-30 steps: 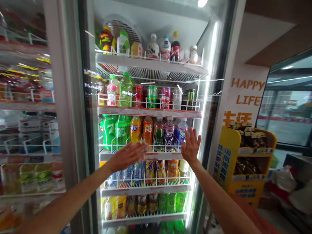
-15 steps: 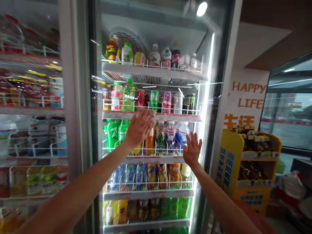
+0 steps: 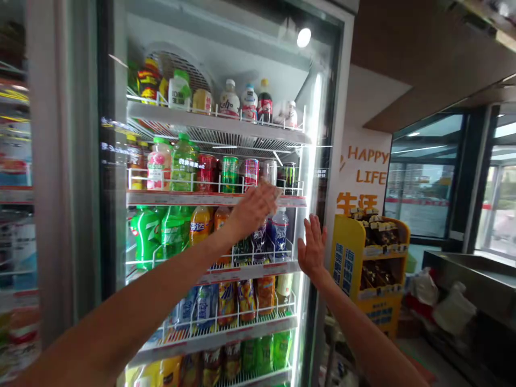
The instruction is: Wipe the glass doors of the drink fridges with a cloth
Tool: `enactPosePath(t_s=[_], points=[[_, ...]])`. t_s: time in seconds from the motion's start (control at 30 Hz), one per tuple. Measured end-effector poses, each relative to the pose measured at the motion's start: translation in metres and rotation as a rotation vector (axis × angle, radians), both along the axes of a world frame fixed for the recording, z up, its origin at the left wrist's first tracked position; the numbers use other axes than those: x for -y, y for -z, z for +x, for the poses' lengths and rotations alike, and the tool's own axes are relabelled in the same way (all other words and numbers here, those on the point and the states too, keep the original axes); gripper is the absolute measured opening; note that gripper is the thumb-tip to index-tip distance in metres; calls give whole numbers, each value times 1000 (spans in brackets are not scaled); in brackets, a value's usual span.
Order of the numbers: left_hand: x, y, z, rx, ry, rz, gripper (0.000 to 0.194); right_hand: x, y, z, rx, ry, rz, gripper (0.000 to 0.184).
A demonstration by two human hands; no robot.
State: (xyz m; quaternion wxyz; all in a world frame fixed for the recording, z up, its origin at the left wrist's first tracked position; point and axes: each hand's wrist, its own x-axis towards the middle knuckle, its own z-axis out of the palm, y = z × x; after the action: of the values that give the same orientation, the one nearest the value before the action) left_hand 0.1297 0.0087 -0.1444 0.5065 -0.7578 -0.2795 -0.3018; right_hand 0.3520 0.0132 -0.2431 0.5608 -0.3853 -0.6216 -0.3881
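- The left hand [image 3: 256,207] has its grip closed over a pale, crumpled cloth [image 3: 274,191], with the fingers fairly straight; the cloth is blurred and could be a paper wipe.
- The cloth shows past the fingertips, against the clear glass door [image 3: 226,45] of an upright drinks cooler, in front of the second shelf's right half.
- The right hand [image 3: 312,247] has an open grip, fingers up and spread, with nothing visible in it; it is at the door's right side, beside the bright vertical light strip [image 3: 308,177].
- Behind the glass, white wire-fronted shelves [image 3: 217,126] hold upright drinks: small bottles on top, then green bottles [image 3: 183,161] and colourful metal cans [image 3: 230,173].
- Lower down stand green soda bottles [image 3: 147,236], an orange bottle [image 3: 200,224] and a blue-labelled bottle [image 3: 279,231].
- Right of the cooler is a yellow display stand [image 3: 350,226] with dark packets, below orange "HAPPY LIFE" lettering [image 3: 368,164] on a white wall.
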Motion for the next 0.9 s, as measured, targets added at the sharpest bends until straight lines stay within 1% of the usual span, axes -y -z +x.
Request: enactPosePath(t_s=[0.07,0.1,0.13,0.17,0.2,0.27,0.3,0.33,0.37,0.4,0.43,0.5,0.53,0.57,0.6,0.63,0.7,0.73,0.77,0.8,0.83,0.9], points=[[0,31,17,-331,71,-77,48,2,1,14,-6,8,-5,57],[-1,40,22,-454,96,-107,49,3,1,22,-6,12,-8,57],[-3,41,27,-523,110,-125,50,3,2,30,-10,17,-12,57],[-5,34,31,-528,111,-131,52,3,2,37,-18,23,-15,57],[-8,19,36,-458,97,-123,54,2,3,43,-27,28,-18,57],[-15,-21,46,-163,45,-66,54,0,3,53,-46,36,-15,57],[-18,-37,52,-17,24,-31,51,-1,4,57,-48,36,-14,56],[-20,-46,59,64,17,-6,49,-3,4,60,-43,34,-13,56],[-22,-45,67,75,22,6,48,-4,4,63,-37,31,-12,56],[-22,-35,74,15,39,5,48,-5,5,66,-31,26,-10,56],[-22,-17,81,-108,70,-7,49,-6,5,69,-26,22,-9,56],[-22,22,89,-397,143,-35,48,-7,4,75,-16,13,-13,57],[-23,36,91,-516,181,-47,45,-7,2,78,-10,7,-16,57],[-23,42,91,-575,191,-53,44,-8,1,80,-3,-1,-19,57],[-25,38,91,-571,182,-54,44,-9,-2,81,4,-11,-20,57],[-26,27,90,-488,149,-48,47,-9,-4,81,10,-23,-20,57],[-26,-3,87,-189,51,-14,51,-11,-10,80,17,-51,-6,57],[-26,-14,85,-65,12,3,52,-12,-12,79,21,-65,3,57],[-24,-17,84,-1,-11,13,52,-13,-15,77,29,-82,10,57],[-21,-10,84,-14,-17,13,51,-14,-16,76,37,-101,19,56],[-17,5,83,-107,3,3,50,-15,-17,75,44,-119,28,56],[-9,50,80,-400,72,-46,50,-17,-18,73,67,-154,36,55]])
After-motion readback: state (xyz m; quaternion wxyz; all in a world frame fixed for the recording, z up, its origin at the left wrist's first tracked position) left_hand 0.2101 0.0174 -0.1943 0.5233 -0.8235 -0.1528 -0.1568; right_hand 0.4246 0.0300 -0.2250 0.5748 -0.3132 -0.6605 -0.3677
